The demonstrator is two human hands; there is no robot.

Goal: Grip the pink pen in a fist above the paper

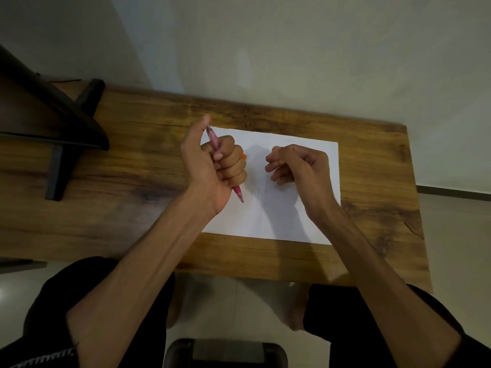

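Dark trousers and a dark stool (225,353) sit closest, down by the person's knees. Both bare arms reach out over the surface (132,181), which is brown wood with dark streaks.

Left hand (212,160) is closed in a fist round a pink pen (237,193). Its thumb sticks up beside the top of the pen, and the tip pointing down is just above the white paper (279,213). Right hand (297,166) holds nothing; its fingers hang loosely curled above the paper. A tiny orange thing (244,156) peeks out behind the left fist, and I cannot tell what it is.

I think the fist grip could make the pen wobble or scratch a stray line. Nothing holds the paper down, so a push might slide it.

At the left stands a dark stand (63,144). Behind the surface is a pale wall (318,62), and the floor below is light.
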